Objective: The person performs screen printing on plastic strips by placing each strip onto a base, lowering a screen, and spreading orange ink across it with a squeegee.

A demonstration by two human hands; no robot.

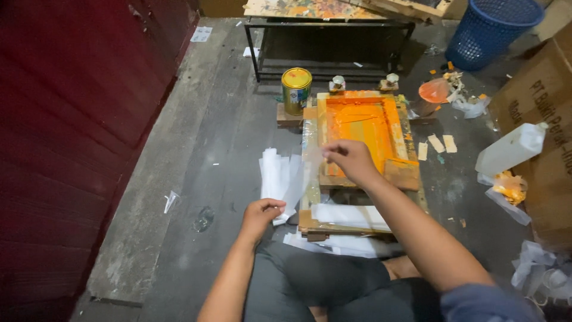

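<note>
You are sitting cross-legged on a grey concrete floor (196, 179), looking down at a wooden screen frame (363, 140) that is lying flat in front of your knees, its mesh smeared with orange ink. Your right hand (353, 160) is hovering over the frame's near left corner, fingers pinched closed on the top edge of a thin clear sheet (310, 173) that is hanging down along the frame's left side. Your left hand (261, 214) is resting lower and to the left, fingers curled closed on the bottom of a stack of white sheets (279, 177) that is lying on the floor just beside the frame. More white sheets (348, 216) are lying on the board at the frame's near edge, between your two arms. A yellow tin (296, 89) is standing upright at the frame's far left corner, touching the wooden base. Behind it a metal bench (333, 36) with a paint-spattered top is standing against the far wall. A blue basket (490, 27) is sitting at the far right, well apart from the frame. A white bottle (511, 149) is lying tilted to the right, leaning by a cardboard box (545, 101), with an orange-stained bag (509, 188) just below it.
</note>
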